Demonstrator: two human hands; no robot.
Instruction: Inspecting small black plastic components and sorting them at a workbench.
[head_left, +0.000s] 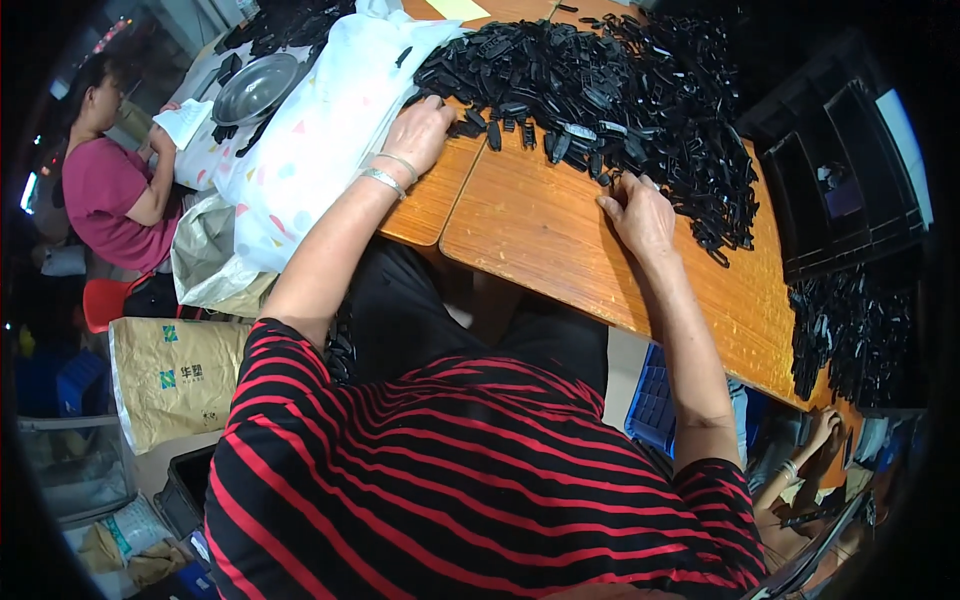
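Observation:
A wide heap of small black plastic parts (pixel 560 75) covers the far side of the wooden table (pixel 540 225). My left hand (pixel 420 135) rests at the heap's left edge, beside the white patterned cloth. Its fingers curl downward, and whatever they hold, if anything, is hidden. My right hand (pixel 645 215) lies at the near edge of the heap, its thumb held apart from the fingers. The fingertips reach the nearest parts, and nothing shows between thumb and fingers. A few loose black parts (pixel 494 136) lie between my hands, along the front of the heap.
At left, a person in a magenta top (pixel 115 205) sits by a metal bowl (pixel 257 88). White patterned cloth (pixel 320 120) drapes beside me, above a tan sack (pixel 175 380). A black crate (pixel 840 165) stands at right. Another person's hands (pixel 822 428) show at lower right.

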